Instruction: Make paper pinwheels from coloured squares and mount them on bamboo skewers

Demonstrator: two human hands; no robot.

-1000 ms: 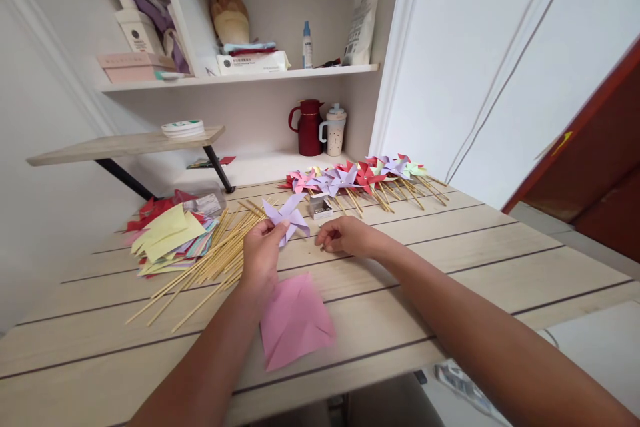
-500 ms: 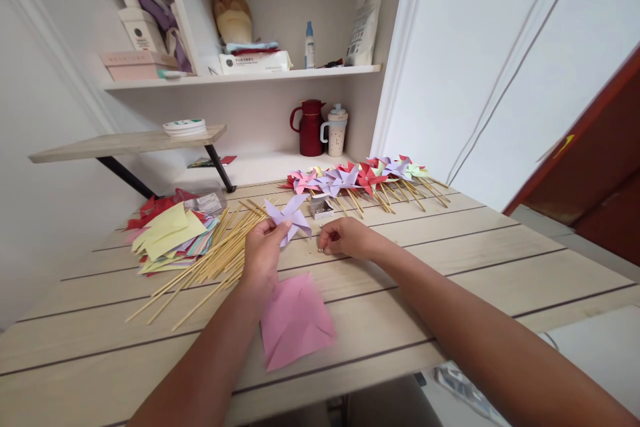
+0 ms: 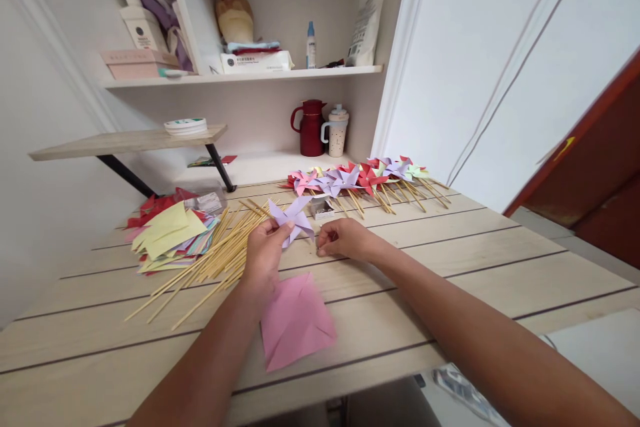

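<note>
A lilac paper pinwheel (image 3: 295, 217) is pinched at its middle by my left hand (image 3: 265, 250), thumb on top. My right hand (image 3: 343, 239) rests just right of it, low over the tabletop, thumb and fingertips pressed together. Whatever lies between those fingertips is too small to make out. Behind the hands stands a small open box (image 3: 323, 207) with tiny dark metal bits inside. On the table below my left wrist lies a pink paper square (image 3: 299, 323) with slits cut from its corners.
Bamboo sticks (image 3: 215, 260) fan out left of my left hand, beside a stack of coloured paper (image 3: 173, 233). Finished pinwheels on sticks (image 3: 367, 179) lie along the back right. A red jug (image 3: 312, 128) and a cup (image 3: 338, 132) stand under the shelf (image 3: 250, 78).
The pinwheel in my left hand has shifted slightly right. My right fingertips have closed in at the tabletop, where a small shiny bit showed before.
</note>
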